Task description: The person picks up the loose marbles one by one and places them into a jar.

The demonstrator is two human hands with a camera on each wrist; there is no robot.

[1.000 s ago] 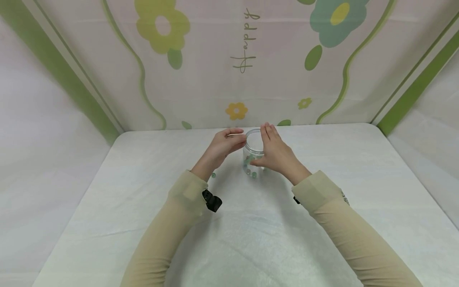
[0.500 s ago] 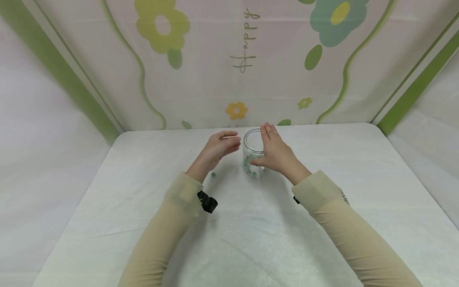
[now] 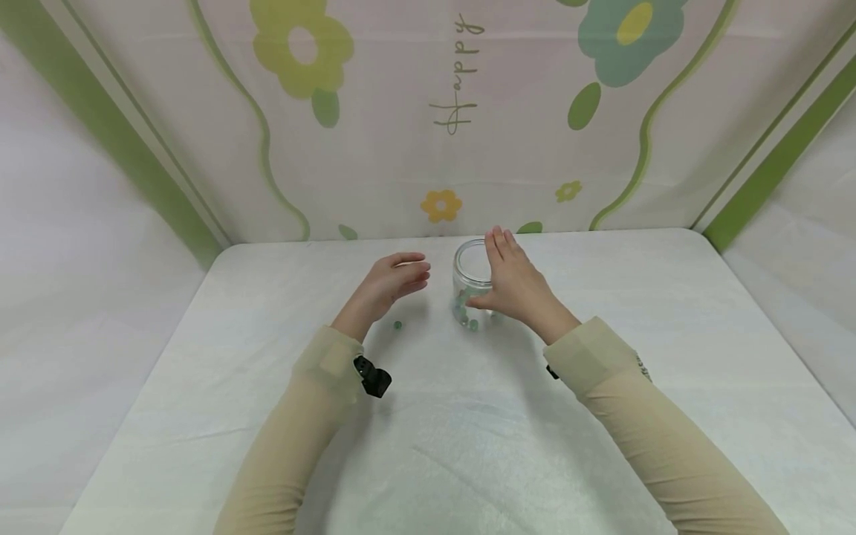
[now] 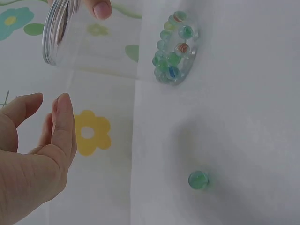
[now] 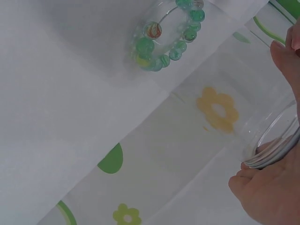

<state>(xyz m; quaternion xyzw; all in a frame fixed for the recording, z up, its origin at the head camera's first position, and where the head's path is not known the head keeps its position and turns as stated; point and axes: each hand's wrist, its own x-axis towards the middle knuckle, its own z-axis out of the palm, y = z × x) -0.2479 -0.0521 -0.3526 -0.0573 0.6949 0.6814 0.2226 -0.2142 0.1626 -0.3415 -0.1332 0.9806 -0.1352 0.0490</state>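
A clear glass jar (image 3: pixel 461 288) stands upright near the back of the table, with glass marbles (image 4: pixel 173 58) ringed along its bottom. Around its upper right side my right hand (image 3: pixel 518 288) holds it, thumb on the near side. In the right wrist view, the right hand (image 5: pixel 272 190) wraps the jar near its ringed rim (image 5: pixel 276 145). To the left of the jar, apart from it, my left hand (image 3: pixel 386 288) hovers with loosely bent fingers and nothing in them. Just below that hand, a single green marble (image 3: pixel 397 325) lies on the table.
A white cloth covers the table (image 3: pixel 428 446). Behind it hangs a curtain (image 3: pixel 394 148) printed with flowers and the word Happy. White fabric walls (image 3: pixel 80 297) rise on both sides. A small black camera (image 3: pixel 373 377) sits on the left wrist.
My left hand has drawn away from the jar's rim, leftward and slightly toward me. More of the loose marble shows now. The right hand and jar have stayed put.
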